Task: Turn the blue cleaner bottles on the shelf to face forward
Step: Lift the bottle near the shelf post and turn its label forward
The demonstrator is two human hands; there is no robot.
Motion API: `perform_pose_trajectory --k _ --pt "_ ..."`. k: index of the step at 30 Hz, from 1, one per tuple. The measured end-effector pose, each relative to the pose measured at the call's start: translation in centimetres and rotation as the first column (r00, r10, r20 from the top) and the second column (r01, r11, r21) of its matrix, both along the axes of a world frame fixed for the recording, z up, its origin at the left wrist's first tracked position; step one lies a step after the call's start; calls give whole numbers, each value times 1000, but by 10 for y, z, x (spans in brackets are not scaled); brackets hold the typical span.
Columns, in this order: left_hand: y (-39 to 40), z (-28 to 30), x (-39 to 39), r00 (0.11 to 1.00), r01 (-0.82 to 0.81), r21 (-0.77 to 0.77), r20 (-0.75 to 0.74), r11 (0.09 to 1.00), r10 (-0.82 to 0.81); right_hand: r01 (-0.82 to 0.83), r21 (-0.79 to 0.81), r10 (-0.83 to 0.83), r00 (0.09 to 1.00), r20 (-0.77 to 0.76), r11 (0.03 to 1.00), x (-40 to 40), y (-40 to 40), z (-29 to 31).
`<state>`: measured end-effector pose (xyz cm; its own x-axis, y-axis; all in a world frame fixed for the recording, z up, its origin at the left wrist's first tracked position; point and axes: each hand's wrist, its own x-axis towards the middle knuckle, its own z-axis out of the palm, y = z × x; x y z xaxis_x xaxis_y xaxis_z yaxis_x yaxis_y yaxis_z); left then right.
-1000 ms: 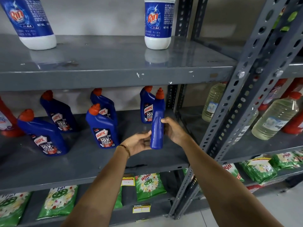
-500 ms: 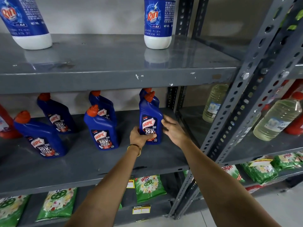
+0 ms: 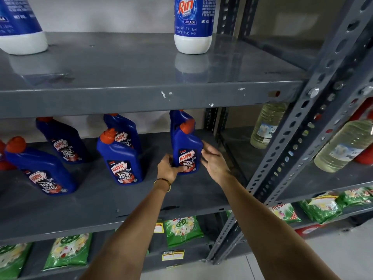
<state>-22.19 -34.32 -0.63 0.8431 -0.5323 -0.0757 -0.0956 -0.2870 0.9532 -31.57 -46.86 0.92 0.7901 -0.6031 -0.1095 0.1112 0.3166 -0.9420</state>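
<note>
— Hands? How is the bottle held?
— Left hand (image 3: 168, 168) is clamped on the Harpic bottle (image 3: 186, 152) on the middle shelf (image 3: 101, 203); right hand (image 3: 213, 160) is spread loosely beside it.
— What is read?
— "HARPIC 10X TOTAL CLEAN". Six blue bottles are counted.

Dim, soft light; wide-angle bending at edges

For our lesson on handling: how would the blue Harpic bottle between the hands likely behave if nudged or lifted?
The Harpic bottle is tall on a narrow base with an angled neck, so a sideways push probably tips it. Its moulded plastic looks rigid and glossy, perhaps slippery. The left hand grips it low, the right hand hovers open beside it.
</note>
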Motion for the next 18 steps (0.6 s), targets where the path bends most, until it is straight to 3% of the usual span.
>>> perform_pose_trajectory --k 3,6,12,18 --pt "2 -3 -3 1000 -18 19 7 1000 18 69 31 -68 996 -55 997 1 3 -4" --pt "6 -6 -5 999 -20 34 -26 999 20 153 -45 -159 965 -209 987 2 4 -16" --pt "10 -9 -11 999 -22 48 -39 999 24 1 -251 -82 945 -315 968 -2 10 -35" --pt "9 -8 -15 998 -48 49 -24 998 49 -46 -388 -107 926 -363 921 -2 6 -43"
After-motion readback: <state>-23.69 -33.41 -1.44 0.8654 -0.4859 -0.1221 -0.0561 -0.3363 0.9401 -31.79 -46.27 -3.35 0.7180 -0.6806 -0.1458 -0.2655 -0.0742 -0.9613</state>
